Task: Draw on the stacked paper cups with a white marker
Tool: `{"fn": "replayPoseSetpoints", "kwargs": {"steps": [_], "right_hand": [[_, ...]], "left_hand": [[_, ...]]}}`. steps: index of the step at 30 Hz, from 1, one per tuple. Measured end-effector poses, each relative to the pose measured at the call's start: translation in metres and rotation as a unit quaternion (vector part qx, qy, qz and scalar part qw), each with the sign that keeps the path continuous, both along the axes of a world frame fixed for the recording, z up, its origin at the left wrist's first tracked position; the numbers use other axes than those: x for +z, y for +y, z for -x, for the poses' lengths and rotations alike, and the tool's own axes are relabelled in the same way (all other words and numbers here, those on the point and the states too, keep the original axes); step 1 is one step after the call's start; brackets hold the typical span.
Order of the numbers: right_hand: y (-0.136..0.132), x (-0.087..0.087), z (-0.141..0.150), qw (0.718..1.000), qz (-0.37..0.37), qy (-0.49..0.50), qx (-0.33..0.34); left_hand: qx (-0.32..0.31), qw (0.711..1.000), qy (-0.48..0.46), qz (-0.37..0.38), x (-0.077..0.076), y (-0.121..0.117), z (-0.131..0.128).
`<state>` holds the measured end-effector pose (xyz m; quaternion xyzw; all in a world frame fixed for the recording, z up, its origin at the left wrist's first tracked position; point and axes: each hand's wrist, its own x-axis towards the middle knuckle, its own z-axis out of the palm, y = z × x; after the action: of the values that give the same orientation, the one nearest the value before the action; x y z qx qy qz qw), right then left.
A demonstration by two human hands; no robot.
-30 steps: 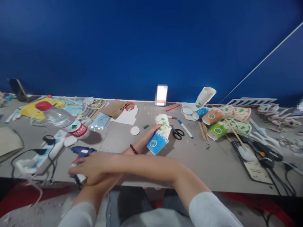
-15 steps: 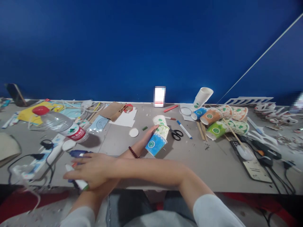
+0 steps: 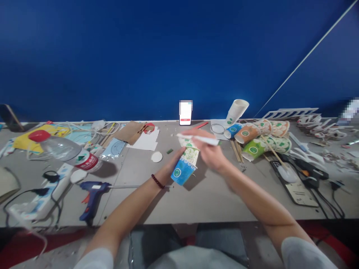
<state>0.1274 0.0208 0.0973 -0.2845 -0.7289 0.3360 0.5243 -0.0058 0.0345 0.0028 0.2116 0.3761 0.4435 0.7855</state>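
Observation:
My left hand (image 3: pixel 173 164), with a dark bead bracelet at the wrist, is wrapped round a blue and white paper cup (image 3: pixel 183 169) that lies tilted on the grey table (image 3: pixel 213 194). A second white cup with green marks (image 3: pixel 187 145) is stacked in its mouth. My right hand (image 3: pixel 209 153) hovers just above the cups, blurred by motion, and pinches a white marker pen (image 3: pixel 200 139) held crosswise. A blue glue gun (image 3: pixel 92 192) lies alone on the table at the left.
A water bottle with a red cap (image 3: pixel 64 151) lies at the left by a power strip (image 3: pixel 46 192) and cables. Coloured paper cups (image 3: pixel 260 140) and wooden sticks are heaped at the right. A phone (image 3: pixel 185 112) stands against the blue wall.
My right hand left the glue gun's side at the left, carrying the white marker, and swung right to above the cups. My left hand kept its hold on the blue cup.

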Motion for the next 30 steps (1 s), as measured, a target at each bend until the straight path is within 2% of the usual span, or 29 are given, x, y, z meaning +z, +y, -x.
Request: {"fn": "replayPoseSetpoints", "kwargs": {"steps": [3, 5, 7, 14, 21, 30], "right_hand": [[0.018, 0.000, -0.028, 0.988, 0.093, 0.103, -0.066], [0.027, -0.004, -0.038, 0.980, 0.129, 0.122, -0.093], [0.034, -0.010, -0.041, 0.977, 0.157, 0.110, -0.093], [0.048, -0.031, -0.035, 0.971, 0.202, 0.087, -0.089], [0.053, -0.038, -0.041, 0.963, 0.241, 0.093, -0.074], [0.052, -0.040, -0.037, 0.963, 0.257, 0.077, -0.037]], "left_hand": [[-0.078, 0.996, -0.039, -0.014, -0.004, 0.000, 0.007], [-0.103, 0.992, -0.071, -0.028, -0.008, 0.001, 0.010], [-0.119, 0.987, -0.097, -0.040, -0.010, 0.004, 0.011], [-0.109, 0.984, -0.132, -0.048, -0.008, 0.001, 0.011], [-0.101, 0.989, -0.109, -0.009, -0.017, -0.002, 0.014], [-0.075, 0.990, -0.114, -0.024, -0.002, 0.001, 0.013]]}}
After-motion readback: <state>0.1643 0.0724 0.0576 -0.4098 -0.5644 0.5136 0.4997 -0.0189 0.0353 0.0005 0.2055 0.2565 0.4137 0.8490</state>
